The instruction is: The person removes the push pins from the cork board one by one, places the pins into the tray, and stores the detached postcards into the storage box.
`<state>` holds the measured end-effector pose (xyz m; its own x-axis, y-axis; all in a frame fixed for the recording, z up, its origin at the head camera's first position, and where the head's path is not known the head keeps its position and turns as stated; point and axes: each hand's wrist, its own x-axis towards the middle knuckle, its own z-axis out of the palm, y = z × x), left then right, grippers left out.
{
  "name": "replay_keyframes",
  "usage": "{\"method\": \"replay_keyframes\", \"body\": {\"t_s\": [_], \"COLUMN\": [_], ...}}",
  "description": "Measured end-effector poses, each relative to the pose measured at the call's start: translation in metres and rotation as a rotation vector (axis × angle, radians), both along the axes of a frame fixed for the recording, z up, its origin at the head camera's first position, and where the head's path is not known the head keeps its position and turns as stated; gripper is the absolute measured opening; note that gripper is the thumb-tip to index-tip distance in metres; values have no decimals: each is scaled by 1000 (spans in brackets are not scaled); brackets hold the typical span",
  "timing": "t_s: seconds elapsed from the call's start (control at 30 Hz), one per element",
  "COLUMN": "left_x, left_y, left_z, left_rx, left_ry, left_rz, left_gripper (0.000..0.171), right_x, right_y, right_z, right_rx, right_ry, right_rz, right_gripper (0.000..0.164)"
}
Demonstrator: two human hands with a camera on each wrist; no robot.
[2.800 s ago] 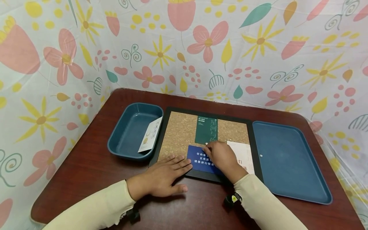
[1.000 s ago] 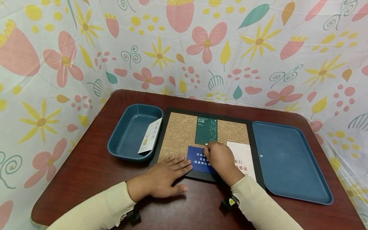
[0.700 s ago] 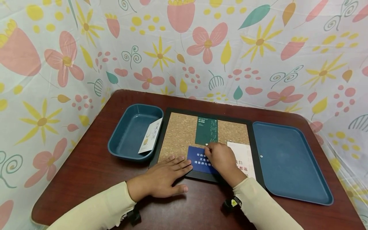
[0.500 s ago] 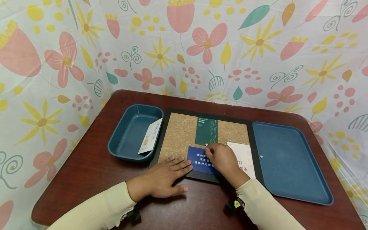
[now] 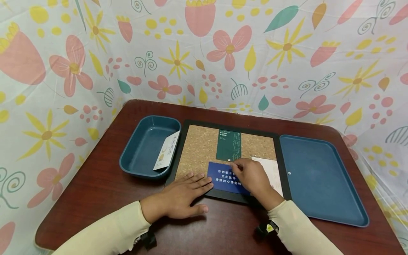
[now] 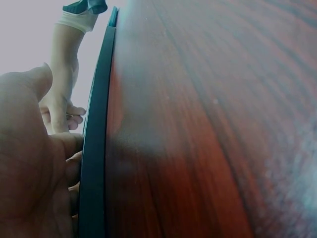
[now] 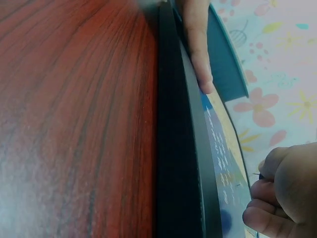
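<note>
A black-framed corkboard [image 5: 197, 145] lies on the table. My left hand [image 5: 181, 196] rests flat across its lower left corner, fingertips at the edge of a blue card [image 5: 223, 178]. Above that card is a green card [image 5: 227, 145], with a silver thumbtack [image 5: 228, 160] at its bottom edge. My right hand [image 5: 253, 179] hovers over the blue card's upper right, covering part of it and of a white card [image 5: 271, 171]. In the right wrist view, thumb and finger pinch a small thumbtack [image 7: 256, 174], its thin point sticking out.
A deep blue bin [image 5: 137, 166] stands left of the board, a white illustrated card [image 5: 166, 150] leaning inside. To the right is a flat blue tray [image 5: 325, 180]. One more small tack [image 5: 289, 173] sits at the board's right edge. A floral curtain [image 5: 204, 53] hangs behind.
My right hand has drawn slightly right and down from the tack under the green card, uncovering more of the blue card's text. My left hand stays in place.
</note>
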<state>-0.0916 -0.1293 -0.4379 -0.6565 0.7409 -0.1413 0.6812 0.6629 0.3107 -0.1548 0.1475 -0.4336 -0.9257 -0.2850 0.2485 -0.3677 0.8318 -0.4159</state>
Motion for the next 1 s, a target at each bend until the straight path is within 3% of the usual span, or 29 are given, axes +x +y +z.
{"method": "replay_keyframes", "body": {"t_s": [0.2,1.0], "left_x": [1,-1], "left_y": [0,-2], "left_z": [1,1], "left_rx": [-3,8], "left_ry": [5,-3], "left_rz": [-5,-18], "left_gripper": [76,76], "right_x": [2,7], "right_y": [5,46], "right_z": [3,7], "right_rx": [8,-18], "right_ry": [-40,-38], "right_rz": [-37,-80], "right_gripper": [15,18]}}
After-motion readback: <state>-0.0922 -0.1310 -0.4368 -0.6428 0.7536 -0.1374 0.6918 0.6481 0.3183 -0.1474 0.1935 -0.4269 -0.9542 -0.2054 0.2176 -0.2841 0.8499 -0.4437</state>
